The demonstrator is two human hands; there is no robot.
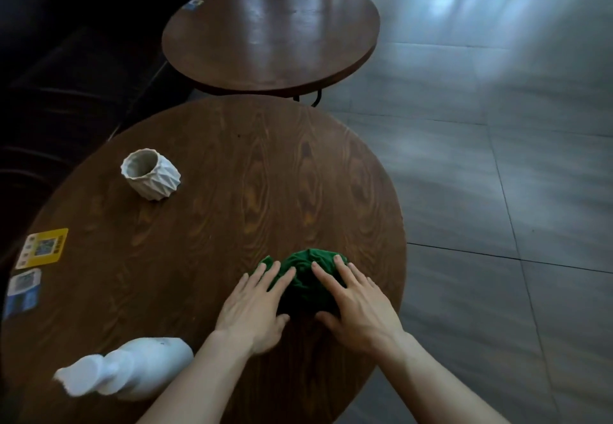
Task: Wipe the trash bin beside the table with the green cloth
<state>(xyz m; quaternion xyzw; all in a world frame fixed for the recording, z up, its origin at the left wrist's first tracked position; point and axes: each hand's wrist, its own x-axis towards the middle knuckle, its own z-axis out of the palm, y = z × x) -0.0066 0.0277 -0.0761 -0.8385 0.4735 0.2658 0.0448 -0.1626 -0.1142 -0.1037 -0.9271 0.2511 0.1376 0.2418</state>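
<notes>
1. My left hand (253, 304) lies flat with fingers spread, their tips resting on the left edge of the crumpled dark green cloth (306, 277); it grips nothing.
2. My right hand (356, 304) mirrors it, fingers spread and laid over the right side of the cloth, thumb tucked toward the bundle's near edge, nothing pinched.
3. The cloth sits bunched between both hands in the lower centre of the frame, near the right rim of the round dark wooden table (212, 211). It is a rounded heap, so I cannot tell a long axis or which way it points.
4. The tabletop shows strong wood grain. Beyond it, in the upper centre, stands a second round brown table (272, 32), close to mine. Grey floor tiles (497, 158) fill the right side, with pale light streaks at upper right. The upper left is very dark, with what looks like dark upholstered seating.
5. A white faceted ceramic cup (151, 173) stands upright at middle left, well apart from the cloth.
6. A white plastic spray bottle (129, 370) lies on its side at lower left, just beside my left forearm.
7. A yellow QR sticker (43, 247) and a blue-and-white sticker (23, 291) sit flat at the table's left edge.
</notes>
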